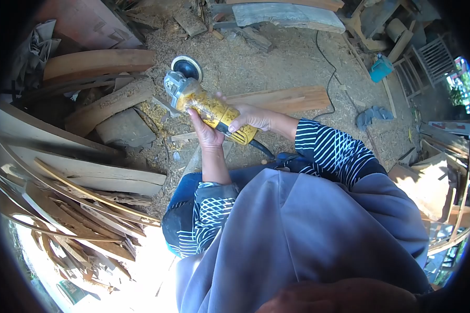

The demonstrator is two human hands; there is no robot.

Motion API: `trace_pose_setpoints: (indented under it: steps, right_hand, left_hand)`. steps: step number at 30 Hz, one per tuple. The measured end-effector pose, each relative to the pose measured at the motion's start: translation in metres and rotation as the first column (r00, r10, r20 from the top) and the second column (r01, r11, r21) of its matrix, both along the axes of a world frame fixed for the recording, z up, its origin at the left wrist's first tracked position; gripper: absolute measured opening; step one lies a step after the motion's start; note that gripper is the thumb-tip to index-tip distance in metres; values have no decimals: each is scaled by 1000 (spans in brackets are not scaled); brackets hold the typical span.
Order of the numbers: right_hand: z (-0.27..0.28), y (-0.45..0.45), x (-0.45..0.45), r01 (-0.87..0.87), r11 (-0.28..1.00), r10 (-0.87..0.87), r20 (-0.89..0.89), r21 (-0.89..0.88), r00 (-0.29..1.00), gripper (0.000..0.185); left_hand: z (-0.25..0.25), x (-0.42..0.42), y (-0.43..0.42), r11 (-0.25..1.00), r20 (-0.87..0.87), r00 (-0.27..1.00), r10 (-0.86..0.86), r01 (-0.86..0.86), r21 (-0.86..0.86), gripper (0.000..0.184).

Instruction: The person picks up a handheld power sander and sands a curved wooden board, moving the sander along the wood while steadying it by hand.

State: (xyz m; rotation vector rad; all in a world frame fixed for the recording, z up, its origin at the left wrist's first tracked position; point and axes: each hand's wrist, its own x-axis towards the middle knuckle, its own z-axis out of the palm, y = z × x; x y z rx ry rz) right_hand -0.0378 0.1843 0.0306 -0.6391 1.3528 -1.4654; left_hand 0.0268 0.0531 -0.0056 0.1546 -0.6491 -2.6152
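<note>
Your left hand (209, 136) and right hand (253, 118) grip the grinder (206, 105). Plank (292, 99) and black cable (333, 78) lie right, curved boards (96, 63) left.

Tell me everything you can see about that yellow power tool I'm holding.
The power tool looks like an angle grinder: scuffed, stained yellow body, silvery metal-looking head, round disc with a pale rim and dark centre, and dark cord at the rear. It's held above the littered ground, head pointing forward and left, between your left hand and right hand. Whether it's running, I can't tell.
</note>
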Motion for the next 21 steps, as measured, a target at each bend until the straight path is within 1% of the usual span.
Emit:
trace_pose_setpoints:
  steps: [1,2,3,5,6,7,9,10,11,13,14,16,19,21]
  right_hand:
    - [-2,3,2,0,1000,3,161,-18,987,70]
    - [-1,7,0,-56,998,53,197,11,979,67]
    - [-3,8,-3,-62,998,58,199,16,978,67]
    - [-12,9,-7,-115,993,111,357,-10,927,65]
    - [-15,8,-9,-110,994,112,380,-26,918,63]
    - [-17,9,-13,-109,994,110,384,-23,917,63]
    - [-7,8,-16,-113,992,91,313,51,945,61]
    - [-3,6,-15,-67,996,51,222,64,974,61]
    - [0,5,-13,-63,996,46,229,70,972,61]
    - [1,3,-14,29,999,-30,14,45,999,56]
    - [0,3,-16,45,996,-43,-31,76,999,52]
    - [-19,3,-26,60,997,-58,-38,53,998,52]
    - [-18,4,-26,56,998,-55,-58,20,997,54]
    - [-1,2,-15,69,990,-40,-214,125,976,54]
  left_hand:
    - [-4,2,0,991,-118,985,-123,128,37,74]
    - [-2,1,2,990,-129,987,-95,107,95,73]
    - [1,3,1,990,-127,988,-88,101,100,73]
    - [3,5,1,994,-62,992,-108,108,8,72]
    - [1,4,3,996,-12,996,-90,90,2,70]
    - [-1,2,3,996,-9,996,-90,90,6,70]
    - [-4,-2,2,998,51,998,-43,45,-35,68]
    - [-6,-3,1,999,44,998,-38,38,-5,62]
    - [-8,-5,1,999,51,998,-42,42,2,62]
    - [-12,-8,-1,999,120,992,44,-46,10,57]
    - [-13,-8,-2,998,119,991,59,-62,21,54]
    - [-13,-8,-6,997,134,989,70,-72,12,54]
    - [-8,-8,-4,993,133,985,108,-112,24,53]
    - [-6,-9,-5,995,158,983,99,-101,2,50]
